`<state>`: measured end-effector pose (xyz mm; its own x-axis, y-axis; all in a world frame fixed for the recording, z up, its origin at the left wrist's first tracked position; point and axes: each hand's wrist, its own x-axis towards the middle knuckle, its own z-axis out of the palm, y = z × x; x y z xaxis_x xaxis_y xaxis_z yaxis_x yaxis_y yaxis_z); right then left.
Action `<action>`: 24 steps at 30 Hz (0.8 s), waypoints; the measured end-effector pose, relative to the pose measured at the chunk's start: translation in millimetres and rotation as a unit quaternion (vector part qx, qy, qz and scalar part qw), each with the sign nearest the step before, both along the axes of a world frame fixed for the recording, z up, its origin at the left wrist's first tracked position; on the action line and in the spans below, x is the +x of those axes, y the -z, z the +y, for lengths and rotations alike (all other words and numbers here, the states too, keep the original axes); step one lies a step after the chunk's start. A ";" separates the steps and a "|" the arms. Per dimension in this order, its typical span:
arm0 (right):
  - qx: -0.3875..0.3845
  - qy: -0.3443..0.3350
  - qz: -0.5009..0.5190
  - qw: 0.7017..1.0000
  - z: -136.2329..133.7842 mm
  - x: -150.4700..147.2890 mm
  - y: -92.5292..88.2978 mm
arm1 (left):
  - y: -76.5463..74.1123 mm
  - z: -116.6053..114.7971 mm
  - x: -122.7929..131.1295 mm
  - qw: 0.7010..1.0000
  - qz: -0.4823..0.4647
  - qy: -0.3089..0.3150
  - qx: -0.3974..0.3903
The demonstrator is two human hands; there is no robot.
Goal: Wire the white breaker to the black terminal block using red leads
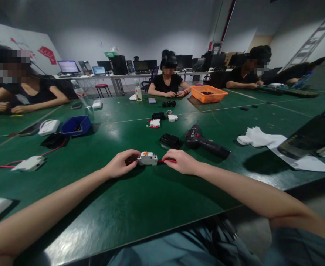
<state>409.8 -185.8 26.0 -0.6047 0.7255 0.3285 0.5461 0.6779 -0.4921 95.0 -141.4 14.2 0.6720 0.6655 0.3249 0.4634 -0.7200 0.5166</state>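
Observation:
A small white circuit breaker with an orange switch lies on the green table between my hands. The fingertips of my left hand are closed on its left end, where a bit of red wire shows between thumb and fingers. From the right end runs a red wire, pinched in the fingers of my right hand. Just beyond my right hand lie a black block-shaped part and a black cordless screwdriver.
More white breakers with wires lie farther back. To the left are a wired breaker and a blue bin. An orange basket stands at the far side. On the right are crumpled tissue and a dark bottle. Other people sit around the table.

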 end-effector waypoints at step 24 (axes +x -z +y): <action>-0.081 0.057 0.093 0.991 -5.5 -14.2 0.1 | -3.9 -5.5 -1.0 1.000 -0.001 0.007 0.007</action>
<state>395.6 -191.3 25.9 -0.4557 0.8384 0.2991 0.5051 0.5202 -0.6886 94.0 -146.8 18.0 0.6804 0.6519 0.3349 0.4529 -0.7333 0.5072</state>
